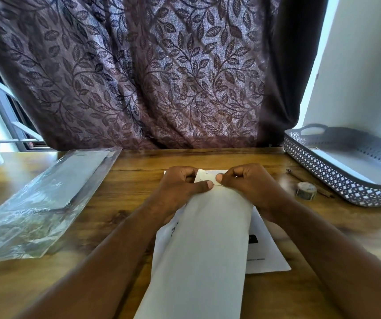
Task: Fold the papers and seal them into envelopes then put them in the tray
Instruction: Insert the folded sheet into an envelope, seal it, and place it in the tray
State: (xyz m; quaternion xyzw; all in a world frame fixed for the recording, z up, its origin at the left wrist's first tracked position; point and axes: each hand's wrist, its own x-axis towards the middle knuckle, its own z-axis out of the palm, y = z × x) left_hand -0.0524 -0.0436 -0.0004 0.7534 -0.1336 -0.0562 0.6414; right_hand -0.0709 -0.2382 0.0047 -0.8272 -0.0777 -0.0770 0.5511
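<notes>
So both hands, left hand (pixel 180 185) and right hand (pixel 247 183), are pinching the far end of a long white envelope (pixel 208 238), with a bit of folded paper (pixel 204 176) poking out. A printed sheet (pixel 265 252) lies under it on the wooden table (pixel 127 178). The grey tray (pixel 323 177) sits far right, with a tape roll (pixel 306 191) just beside it. There's a plastic pack (pixel 46 203) on the left.

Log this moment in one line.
left hand: pinches envelope far end | right hand: pinches same end | paper: under envelope | tape: on table by tray
</notes>
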